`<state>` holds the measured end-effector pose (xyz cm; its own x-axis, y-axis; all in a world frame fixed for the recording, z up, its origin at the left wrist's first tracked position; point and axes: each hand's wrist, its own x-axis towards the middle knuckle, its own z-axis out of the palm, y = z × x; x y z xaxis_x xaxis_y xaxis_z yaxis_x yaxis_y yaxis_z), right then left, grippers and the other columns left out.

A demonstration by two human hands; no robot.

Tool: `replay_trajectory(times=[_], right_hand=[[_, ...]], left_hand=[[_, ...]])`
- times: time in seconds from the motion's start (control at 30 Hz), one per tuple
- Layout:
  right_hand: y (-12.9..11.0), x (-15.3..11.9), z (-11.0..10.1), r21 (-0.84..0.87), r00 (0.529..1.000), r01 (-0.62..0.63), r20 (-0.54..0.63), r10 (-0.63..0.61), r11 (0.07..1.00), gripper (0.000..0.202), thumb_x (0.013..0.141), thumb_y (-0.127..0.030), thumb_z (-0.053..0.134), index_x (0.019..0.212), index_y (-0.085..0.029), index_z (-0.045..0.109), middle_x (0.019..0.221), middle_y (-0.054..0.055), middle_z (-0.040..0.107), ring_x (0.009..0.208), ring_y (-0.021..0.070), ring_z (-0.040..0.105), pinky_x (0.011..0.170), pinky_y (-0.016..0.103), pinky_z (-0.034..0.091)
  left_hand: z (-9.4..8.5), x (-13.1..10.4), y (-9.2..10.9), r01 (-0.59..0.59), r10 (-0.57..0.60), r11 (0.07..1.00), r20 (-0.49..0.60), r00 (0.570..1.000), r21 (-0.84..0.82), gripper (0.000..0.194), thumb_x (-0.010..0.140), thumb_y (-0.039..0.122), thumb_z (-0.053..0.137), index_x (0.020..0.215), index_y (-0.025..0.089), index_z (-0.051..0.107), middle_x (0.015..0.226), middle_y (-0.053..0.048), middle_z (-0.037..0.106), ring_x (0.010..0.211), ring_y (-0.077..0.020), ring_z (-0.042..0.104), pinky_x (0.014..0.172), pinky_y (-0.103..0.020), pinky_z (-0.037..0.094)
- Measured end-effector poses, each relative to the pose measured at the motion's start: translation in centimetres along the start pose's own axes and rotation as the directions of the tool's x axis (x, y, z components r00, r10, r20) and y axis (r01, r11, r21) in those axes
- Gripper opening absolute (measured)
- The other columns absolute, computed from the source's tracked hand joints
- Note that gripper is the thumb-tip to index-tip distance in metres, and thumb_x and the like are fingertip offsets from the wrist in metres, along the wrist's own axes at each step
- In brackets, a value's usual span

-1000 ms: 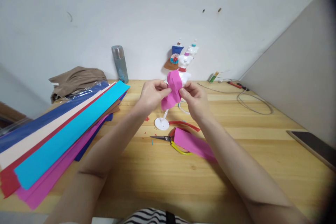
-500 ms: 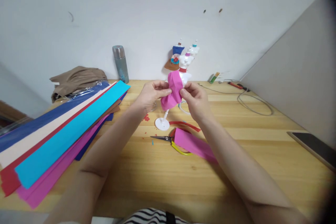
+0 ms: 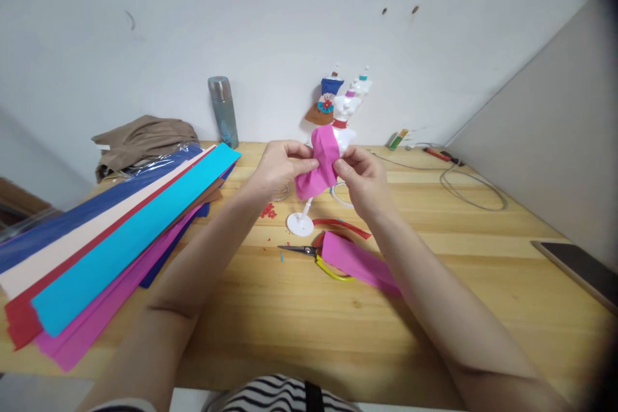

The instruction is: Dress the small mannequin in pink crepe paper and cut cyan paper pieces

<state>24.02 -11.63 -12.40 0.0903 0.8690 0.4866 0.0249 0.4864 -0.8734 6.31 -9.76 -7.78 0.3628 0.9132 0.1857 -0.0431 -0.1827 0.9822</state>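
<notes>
Between my two hands is a piece of pink crepe paper (image 3: 322, 164), held against the front of a small white mannequin (image 3: 344, 138) with a red collar. My left hand (image 3: 284, 168) pinches the paper's left side between thumb and fingers. On the opposite edge, my right hand (image 3: 360, 174) grips it the same way. The mannequin's round white base (image 3: 300, 224) stands on the table below the paper. Scissors (image 3: 306, 250) with red and yellow handles lie in front, partly covered by a pink paper strip (image 3: 360, 262). A thin red strip (image 3: 342, 226) is beside the base.
Long crepe paper sheets (image 3: 130, 232) in several colours cover the left side, near brown cloth (image 3: 149, 138) and a thermos (image 3: 223, 112). More small mannequins (image 3: 362, 85) stand behind, one dressed in blue and brown. A cable (image 3: 476, 199) and a phone (image 3: 574, 270) lie right.
The view has shifted slightly. Both hands still hold the pink paper against the mannequin, and its folds look slightly different near my left thumb.
</notes>
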Motion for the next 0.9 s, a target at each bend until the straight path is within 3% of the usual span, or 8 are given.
replay_trajectory(times=[0.2,0.47,0.6,0.9], right_hand=[[0.3,0.2,-0.4,0.008,0.999,0.014,0.033,-0.014,1.0,0.037,0.073,-0.057,0.083,0.08,-0.028,0.061,0.073,-0.001,0.059,0.064,0.0171,0.055,0.065,0.037,0.05],[0.5,0.3,-0.5,0.068,0.999,0.007,0.039,-0.01,0.998,0.042,0.068,-0.062,0.088,0.079,-0.028,0.065,0.073,-0.001,0.063,0.064,0.016,0.056,0.065,0.035,0.052],[0.3,0.2,-0.3,0.071,1.0,0.009,0.01,-0.01,0.997,0.043,0.065,-0.062,0.089,0.078,-0.027,0.066,0.074,-0.001,0.065,0.065,0.0162,0.057,0.068,0.036,0.054],[0.9,0.3,-0.4,0.061,1.0,-0.009,-0.011,0.01,0.998,0.041,0.067,-0.06,0.087,0.08,-0.027,0.065,0.074,-0.001,0.065,0.064,0.0163,0.059,0.067,0.036,0.056]], left_hand=[[0.0,-0.1,0.1,-0.004,0.004,1.0,0.02,1.0,-0.015,0.011,0.073,0.009,0.072,0.066,0.014,0.065,0.06,0.002,0.06,0.059,-0.0092,0.056,0.065,-0.026,0.048],[-0.6,0.5,-0.9,-0.008,0.019,0.991,0.078,0.997,-0.136,0.018,0.069,0.01,0.078,0.085,0.011,0.073,0.083,-0.004,0.074,0.073,-0.0127,0.067,0.078,-0.029,0.054],[-0.8,0.4,-1.0,0.004,0.013,0.991,0.124,0.992,-0.136,0.017,0.073,0.014,0.078,0.089,0.01,0.077,0.084,-0.005,0.076,0.072,-0.0127,0.067,0.077,-0.028,0.054],[-0.6,0.1,-0.5,-0.031,0.035,0.999,0.103,0.994,-0.041,0.014,0.078,0.011,0.072,0.092,0.01,0.077,0.09,-0.007,0.078,0.077,-0.0137,0.069,0.076,-0.027,0.054]])
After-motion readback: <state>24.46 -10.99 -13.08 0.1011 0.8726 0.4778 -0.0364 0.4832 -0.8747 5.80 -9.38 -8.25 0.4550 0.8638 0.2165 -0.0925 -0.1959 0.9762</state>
